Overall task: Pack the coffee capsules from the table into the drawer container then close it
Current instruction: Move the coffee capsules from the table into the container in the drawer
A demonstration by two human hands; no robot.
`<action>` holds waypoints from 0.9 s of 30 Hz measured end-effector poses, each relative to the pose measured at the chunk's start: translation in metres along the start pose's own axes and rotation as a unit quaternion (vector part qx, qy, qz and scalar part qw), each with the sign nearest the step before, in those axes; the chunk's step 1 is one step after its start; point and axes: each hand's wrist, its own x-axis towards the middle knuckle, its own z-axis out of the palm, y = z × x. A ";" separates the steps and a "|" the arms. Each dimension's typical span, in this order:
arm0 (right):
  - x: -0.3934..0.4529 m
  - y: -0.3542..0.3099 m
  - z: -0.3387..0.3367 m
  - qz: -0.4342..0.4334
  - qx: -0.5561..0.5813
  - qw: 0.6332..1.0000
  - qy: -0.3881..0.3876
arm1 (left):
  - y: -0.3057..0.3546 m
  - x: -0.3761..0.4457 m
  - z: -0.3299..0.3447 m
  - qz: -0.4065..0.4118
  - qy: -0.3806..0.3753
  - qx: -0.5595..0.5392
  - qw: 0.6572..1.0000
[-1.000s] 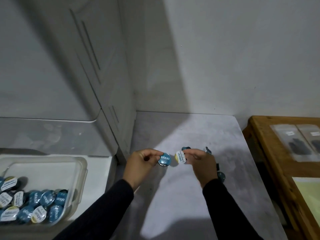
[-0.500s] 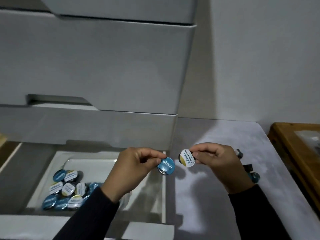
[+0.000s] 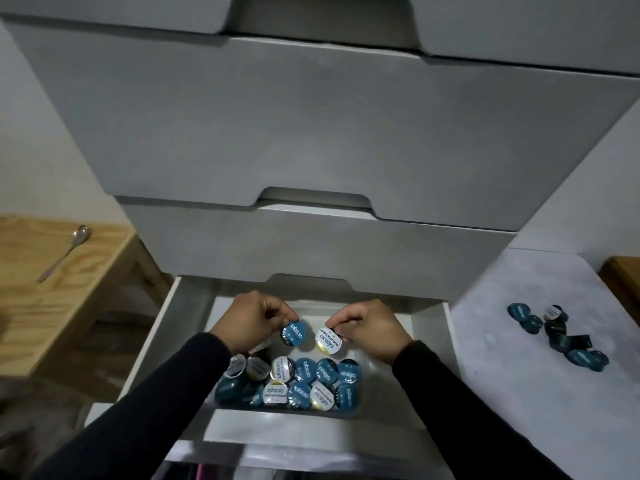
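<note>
My left hand (image 3: 254, 318) pinches a blue-lidded coffee capsule (image 3: 294, 333) above the open white drawer (image 3: 159, 320). Beside it, my right hand (image 3: 372, 325) pinches a white-and-gold-lidded capsule (image 3: 328, 340). Both capsules hang over the clear container (image 3: 372, 375) inside the drawer. Several blue and white capsules (image 3: 304, 382) lie packed in the container's near half. On the grey table at the right, a loose pile of several dark and blue capsules (image 3: 557, 332) remains.
Closed white drawers (image 3: 311, 140) stack above the open one. A wooden shelf (image 3: 52, 296) at the left carries a metal spoon (image 3: 65, 252). Another wooden edge (image 3: 621, 275) shows at the far right beyond the grey table (image 3: 519, 375).
Both hands have carried their capsules leftward from the table to over the open drawer's container. The view has swung left, so the drawer now sits in the middle.
</note>
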 end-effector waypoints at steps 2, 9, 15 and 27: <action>0.015 0.002 0.015 0.029 -0.013 0.999 0.015 | -0.016 0.010 0.001 -0.009 -0.016 0.007 1.000; 0.041 0.014 0.042 0.076 -0.008 0.996 0.047 | -0.042 0.030 0.011 -0.048 -0.042 0.011 0.998; 0.048 0.019 0.052 0.105 0.018 0.994 0.028 | -0.053 0.036 0.012 -0.038 -0.074 0.027 0.996; 0.051 0.024 0.052 0.122 0.060 0.990 -0.044 | -0.059 0.036 0.005 -0.039 -0.125 0.040 0.991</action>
